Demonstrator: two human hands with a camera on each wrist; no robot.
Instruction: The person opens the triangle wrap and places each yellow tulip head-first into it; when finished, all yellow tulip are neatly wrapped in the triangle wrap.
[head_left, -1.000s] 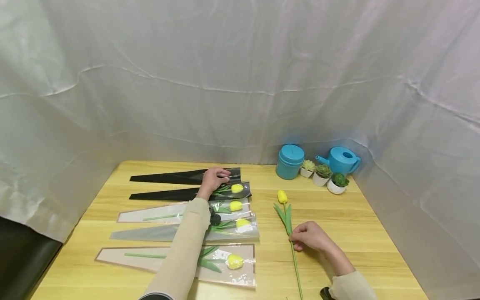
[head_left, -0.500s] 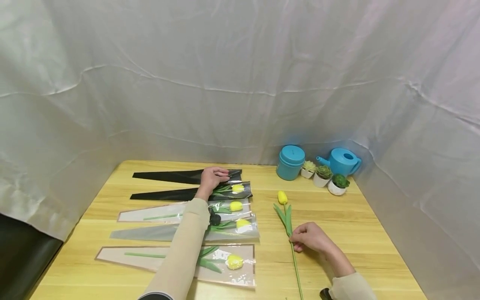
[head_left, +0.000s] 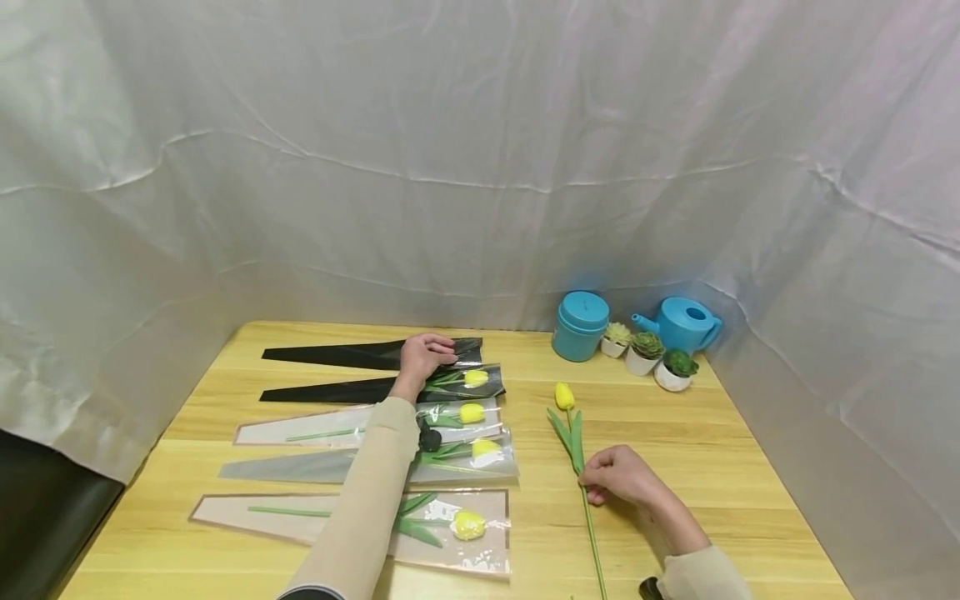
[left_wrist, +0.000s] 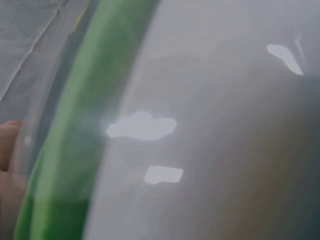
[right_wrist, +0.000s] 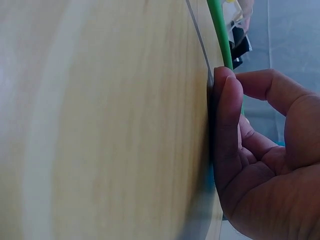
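Observation:
My left hand [head_left: 423, 360] is at the mouth end of the rearmost black flower sleeve [head_left: 330, 354]; its fingers seem to pinch the film, though the contact is small to see. No flower shows in that sleeve. At the right, my right hand [head_left: 621, 475] pinches the green stem of a yellow artificial tulip [head_left: 565, 395] just under its leaves. The right wrist view shows thumb and fingertips meeting on the stem [right_wrist: 220, 30]. Below the left hand lies another black sleeve [head_left: 322, 390] with a tulip inside. Glossy film and a green leaf [left_wrist: 75, 120] fill the left wrist view.
Nearer lie a white sleeve [head_left: 262, 432], a grey sleeve [head_left: 292, 467] and a pink-edged sleeve [head_left: 225, 508], each holding a yellow tulip; my left forearm crosses them. At back right stand a blue canister [head_left: 580, 333], several potted succulents [head_left: 642, 354] and a blue watering can [head_left: 681, 325].
The rearmost black sleeve has shifted slightly right and then back left beneath my left hand. My right hand and the tulip have stayed still.

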